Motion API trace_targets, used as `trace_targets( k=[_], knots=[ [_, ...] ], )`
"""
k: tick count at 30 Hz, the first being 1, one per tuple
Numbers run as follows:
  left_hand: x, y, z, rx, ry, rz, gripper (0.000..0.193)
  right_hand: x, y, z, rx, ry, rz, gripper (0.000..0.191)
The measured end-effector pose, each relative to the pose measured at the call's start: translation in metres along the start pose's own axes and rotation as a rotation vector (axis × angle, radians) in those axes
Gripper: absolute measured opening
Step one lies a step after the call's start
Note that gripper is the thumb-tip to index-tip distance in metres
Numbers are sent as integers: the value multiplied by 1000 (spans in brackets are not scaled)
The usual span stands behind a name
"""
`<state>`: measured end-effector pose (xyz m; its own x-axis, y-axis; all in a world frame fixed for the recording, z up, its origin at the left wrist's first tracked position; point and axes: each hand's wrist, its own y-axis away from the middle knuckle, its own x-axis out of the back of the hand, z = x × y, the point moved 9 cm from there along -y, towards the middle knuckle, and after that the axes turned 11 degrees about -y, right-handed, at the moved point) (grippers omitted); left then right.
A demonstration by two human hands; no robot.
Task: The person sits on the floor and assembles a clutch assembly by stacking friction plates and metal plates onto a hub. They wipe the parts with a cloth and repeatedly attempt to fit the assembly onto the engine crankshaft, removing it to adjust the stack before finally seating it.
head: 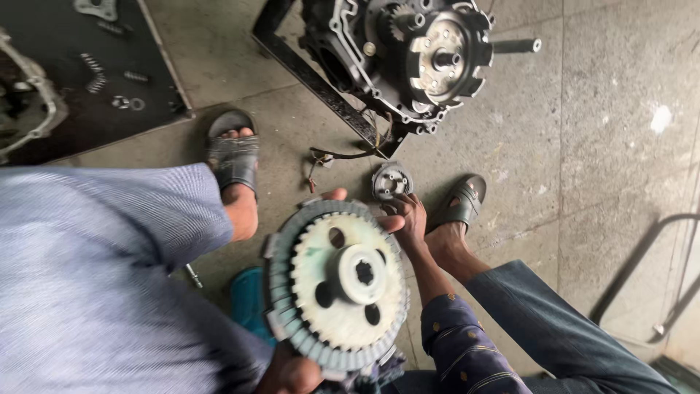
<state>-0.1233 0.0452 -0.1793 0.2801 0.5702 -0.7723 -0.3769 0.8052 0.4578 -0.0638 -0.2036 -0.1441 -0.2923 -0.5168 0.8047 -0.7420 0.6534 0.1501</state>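
Note:
My left hand (292,373) holds a round clutch pack (337,283) from below. It is a stack of grey toothed friction plates around a pale metal hub with a splined centre hole, face up over my lap. A fingertip shows over its top rim. My right hand (410,217), on an arm in a dark patterned sleeve, reaches down to the concrete floor. Its fingers rest at the lower edge of a small round metal plate (391,181) lying there, without a clear grip on it.
An opened engine (437,58) with its exposed clutch basket sits on a black frame at the top. A dark mat (109,80) at upper left carries springs and a metal cover. My sandalled feet (233,157) flank loose wires (332,156). A teal object (248,299) lies under the pack.

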Motion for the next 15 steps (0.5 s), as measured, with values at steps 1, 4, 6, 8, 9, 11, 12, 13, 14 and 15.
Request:
trace_targets(
  k=[1,4,6,8,9,11,12,13,14,15],
  knots=[
    [3,2,-4,-15,-3,-3,130,-7,5,2,20,16,-45,20],
    [13,5,-22,-36,15,-20,130,-26,21,22,-63,-83,-141,23],
    [21,7,-36,-58,13,-11,129,-37,33,42,-101,-156,-140,25],
    [34,8,-47,-74,34,-14,129,-42,43,59,-87,-191,-106,30],
    [41,7,-55,-73,19,-8,129,-48,48,66,-65,-113,-140,27],
    [54,9,-66,-81,27,-6,128,-56,58,83,-40,63,-204,21],
    [59,9,-70,-82,30,-12,128,-49,60,90,-32,74,-133,23],
    [65,8,-73,-82,29,-21,128,-41,61,95,-17,84,-58,24],
    [68,7,-74,-81,27,-32,128,-31,62,97,-3,94,16,27],
    [68,5,-73,-80,21,-47,128,-17,64,96,36,77,118,19]
  ],
)
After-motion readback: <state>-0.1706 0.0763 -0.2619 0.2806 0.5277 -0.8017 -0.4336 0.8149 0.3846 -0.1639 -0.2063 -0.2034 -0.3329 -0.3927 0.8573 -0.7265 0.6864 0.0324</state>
